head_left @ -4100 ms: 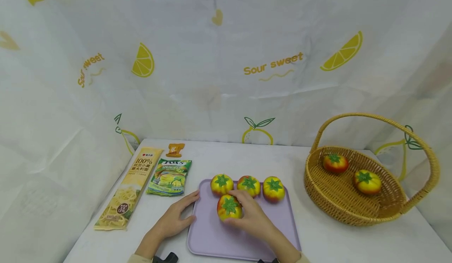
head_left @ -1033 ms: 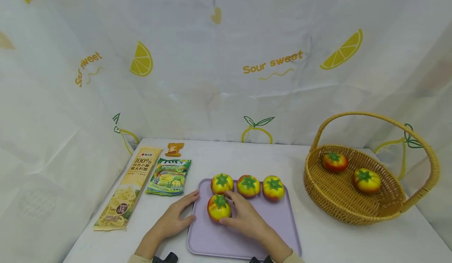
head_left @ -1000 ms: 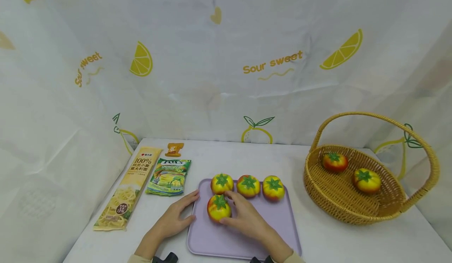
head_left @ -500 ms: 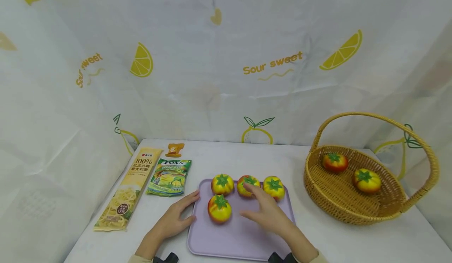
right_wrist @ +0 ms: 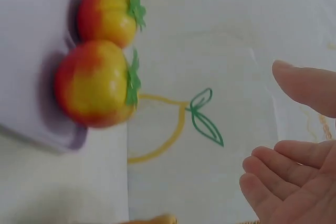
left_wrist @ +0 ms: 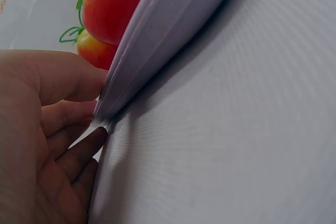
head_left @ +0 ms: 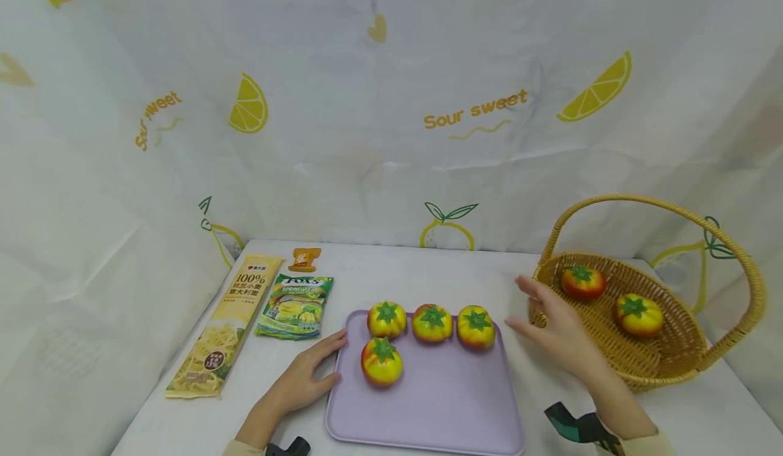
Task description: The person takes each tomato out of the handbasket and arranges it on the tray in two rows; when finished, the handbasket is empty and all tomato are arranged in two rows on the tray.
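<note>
Red-yellow fruit [head_left: 585, 289] looks light, stiff, slick; I'd cup its sides. My right hand [head_left: 561, 328] is empty, relaxed; left hand [head_left: 304, 376] just touches the tray [head_left: 437, 408].

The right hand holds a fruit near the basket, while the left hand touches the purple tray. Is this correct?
Not quite: the right hand holds nothing. The right wrist view shows its fingers with nothing between them. It is near the basket, and the left hand does touch the purple tray, as you wrote.
</note>
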{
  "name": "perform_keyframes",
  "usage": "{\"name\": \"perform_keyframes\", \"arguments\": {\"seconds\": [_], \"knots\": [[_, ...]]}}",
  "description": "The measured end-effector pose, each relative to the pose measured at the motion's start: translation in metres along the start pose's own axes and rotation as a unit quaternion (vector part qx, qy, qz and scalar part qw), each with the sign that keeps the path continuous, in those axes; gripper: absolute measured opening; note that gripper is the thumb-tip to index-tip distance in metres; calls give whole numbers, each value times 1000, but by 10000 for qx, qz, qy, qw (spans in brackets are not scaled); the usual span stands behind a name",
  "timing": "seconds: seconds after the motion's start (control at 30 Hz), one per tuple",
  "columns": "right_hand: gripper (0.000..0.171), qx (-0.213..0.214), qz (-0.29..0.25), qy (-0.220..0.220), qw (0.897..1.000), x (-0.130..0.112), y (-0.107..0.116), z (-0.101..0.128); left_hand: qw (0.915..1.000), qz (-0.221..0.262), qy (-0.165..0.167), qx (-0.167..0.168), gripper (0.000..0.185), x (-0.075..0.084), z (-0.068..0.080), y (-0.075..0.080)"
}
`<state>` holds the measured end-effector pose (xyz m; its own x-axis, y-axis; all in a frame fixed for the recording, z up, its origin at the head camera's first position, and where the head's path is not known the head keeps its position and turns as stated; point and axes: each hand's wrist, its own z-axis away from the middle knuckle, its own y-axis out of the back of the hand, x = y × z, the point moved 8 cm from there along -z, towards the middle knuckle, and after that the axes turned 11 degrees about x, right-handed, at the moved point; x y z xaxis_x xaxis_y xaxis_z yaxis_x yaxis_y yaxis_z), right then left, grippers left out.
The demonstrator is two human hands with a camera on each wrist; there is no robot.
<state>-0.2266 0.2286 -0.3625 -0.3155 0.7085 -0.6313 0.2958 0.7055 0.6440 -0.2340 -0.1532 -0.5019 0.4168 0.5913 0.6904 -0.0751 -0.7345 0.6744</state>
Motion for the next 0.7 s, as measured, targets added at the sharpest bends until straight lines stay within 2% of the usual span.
{"name": "perform_keyframes", "arguments": {"seconds": [0.2, 0.33, 0.5, 0.7], "knots": [[73, 62, 342, -301, 9989, 39, 40, -17, 10000, 21, -40, -11, 57, 1, 0, -1], [75, 85, 415, -431, 9982, 69, 58, -28, 9998, -12, -180, 32, 57, 1, 0, -1], [79, -48, 309, -720, 9969, 104, 70, -44, 9997, -62, -237, 67, 57, 0, 0, -1], [84, -422, 160, -1162, 9922, 132, 68, -54, 9999, 11, -135, 30, 58, -2, 0, -1]]}}
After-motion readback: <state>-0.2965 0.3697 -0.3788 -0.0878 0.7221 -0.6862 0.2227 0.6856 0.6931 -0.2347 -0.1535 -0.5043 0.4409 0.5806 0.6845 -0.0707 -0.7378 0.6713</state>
